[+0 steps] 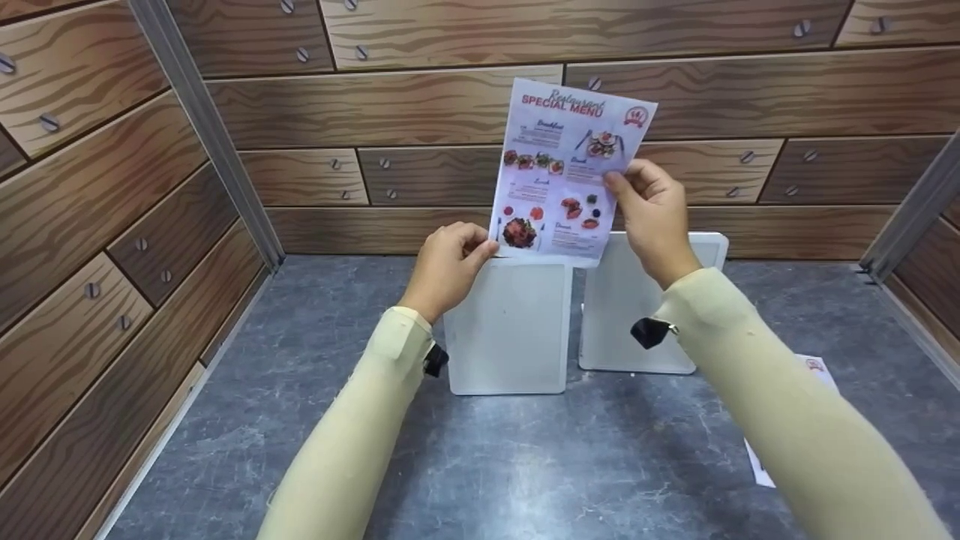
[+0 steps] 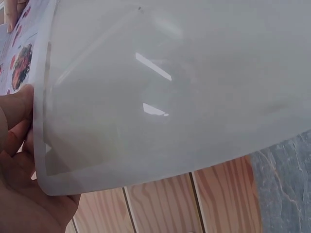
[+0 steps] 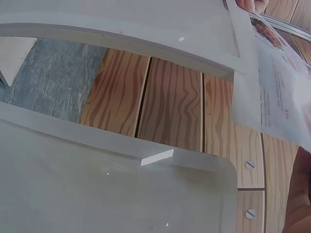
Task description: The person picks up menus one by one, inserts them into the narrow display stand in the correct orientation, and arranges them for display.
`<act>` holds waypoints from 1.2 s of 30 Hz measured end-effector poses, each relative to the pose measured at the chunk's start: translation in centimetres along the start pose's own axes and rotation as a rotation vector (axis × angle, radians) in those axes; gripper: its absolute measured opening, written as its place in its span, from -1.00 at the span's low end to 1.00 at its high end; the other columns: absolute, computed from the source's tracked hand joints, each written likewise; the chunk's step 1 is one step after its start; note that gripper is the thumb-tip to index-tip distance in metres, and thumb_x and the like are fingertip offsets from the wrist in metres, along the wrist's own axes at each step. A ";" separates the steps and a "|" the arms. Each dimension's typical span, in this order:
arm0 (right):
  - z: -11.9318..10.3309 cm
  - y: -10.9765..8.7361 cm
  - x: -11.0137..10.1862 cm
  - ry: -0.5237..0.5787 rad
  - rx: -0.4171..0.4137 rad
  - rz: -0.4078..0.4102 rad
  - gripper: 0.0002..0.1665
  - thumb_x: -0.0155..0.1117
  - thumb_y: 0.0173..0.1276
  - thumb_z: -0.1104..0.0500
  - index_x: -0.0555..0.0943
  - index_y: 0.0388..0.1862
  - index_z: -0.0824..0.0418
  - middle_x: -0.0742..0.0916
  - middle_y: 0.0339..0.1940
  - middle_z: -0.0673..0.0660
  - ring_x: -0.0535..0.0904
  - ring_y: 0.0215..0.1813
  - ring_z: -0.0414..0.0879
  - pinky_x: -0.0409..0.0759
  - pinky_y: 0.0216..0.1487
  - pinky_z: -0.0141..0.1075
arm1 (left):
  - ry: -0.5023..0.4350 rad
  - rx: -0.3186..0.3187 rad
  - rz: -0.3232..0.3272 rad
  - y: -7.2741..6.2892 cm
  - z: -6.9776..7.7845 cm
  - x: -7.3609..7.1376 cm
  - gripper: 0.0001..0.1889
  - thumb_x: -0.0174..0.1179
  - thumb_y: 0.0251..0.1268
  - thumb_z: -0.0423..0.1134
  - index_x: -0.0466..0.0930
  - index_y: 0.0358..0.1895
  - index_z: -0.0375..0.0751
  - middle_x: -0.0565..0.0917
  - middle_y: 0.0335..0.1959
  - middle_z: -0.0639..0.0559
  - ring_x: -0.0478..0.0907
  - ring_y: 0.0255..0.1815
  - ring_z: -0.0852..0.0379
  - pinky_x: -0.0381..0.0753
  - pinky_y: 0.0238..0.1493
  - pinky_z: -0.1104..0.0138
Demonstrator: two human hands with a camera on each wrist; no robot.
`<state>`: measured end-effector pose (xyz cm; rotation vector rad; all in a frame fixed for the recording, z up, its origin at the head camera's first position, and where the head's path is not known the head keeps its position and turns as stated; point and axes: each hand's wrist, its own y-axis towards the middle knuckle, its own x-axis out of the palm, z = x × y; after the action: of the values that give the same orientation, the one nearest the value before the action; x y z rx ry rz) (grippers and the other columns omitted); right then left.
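A printed restaurant menu sheet (image 1: 564,176) stands tilted above a white-framed upright menu holder (image 1: 510,334). My left hand (image 1: 448,262) pinches the sheet's lower left corner, right at the holder's top corner; its other fingers curl behind. In the left wrist view the thumb (image 2: 22,97) lies along the sheet beside the holder's edge. With thumb and fingers my right hand (image 1: 654,214) pinches the sheet's right edge about halfway up. The sheet's bottom edge overlaps the top of the holder in the head view. The holder's grey-white panel shows no print.
A second upright holder (image 1: 622,322) stands just to the right, slightly farther back, partly behind my right wrist. Another printed sheet (image 1: 760,465) lies on the dark grey table (image 1: 525,465) under my right forearm. Wood-patterned walls (image 1: 420,109) enclose the back and sides.
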<state>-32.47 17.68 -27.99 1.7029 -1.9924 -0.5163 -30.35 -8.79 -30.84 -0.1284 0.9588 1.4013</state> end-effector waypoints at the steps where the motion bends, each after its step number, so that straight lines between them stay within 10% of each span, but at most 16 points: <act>1: 0.0 -0.1 0.0 -0.002 0.002 0.000 -0.83 0.30 0.50 0.26 0.69 -0.07 0.37 0.81 -0.25 0.00 0.71 -0.23 -0.17 0.70 -0.15 -0.36 | -0.002 -0.001 -0.003 0.0 0.0 0.0 -0.81 0.26 0.51 -0.14 0.74 -0.17 -0.19 0.69 -0.26 0.02 0.53 -0.16 0.07 0.53 -0.04 0.20; 20: -1.0 -0.2 2.2 -0.024 0.011 -0.068 -0.75 0.28 0.52 0.21 0.67 -0.04 0.42 0.79 -0.22 0.03 0.73 -0.22 -0.11 0.74 -0.14 -0.28 | 0.030 -0.004 -0.027 -1.0 -1.4 -2.0 -0.79 0.28 0.50 -0.10 0.80 -0.13 -0.14 0.72 -0.17 0.02 0.57 -0.02 0.03 0.55 0.08 0.14; 36: -1.2 -0.1 3.8 -0.031 -0.028 -0.091 -0.77 0.28 0.52 0.23 0.68 -0.07 0.43 0.79 -0.23 -0.02 0.68 -0.21 -0.17 0.68 -0.16 -0.34 | -0.129 -0.018 0.122 -0.7 -1.0 -2.4 -0.80 0.25 0.53 -0.14 0.70 -0.19 -0.21 0.67 -0.30 0.01 0.55 -0.27 0.12 0.55 -0.16 0.29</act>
<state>-32.18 13.98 -26.70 1.7845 -1.9264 -0.6026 -29.96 -11.44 -30.26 0.0076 0.8589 1.5119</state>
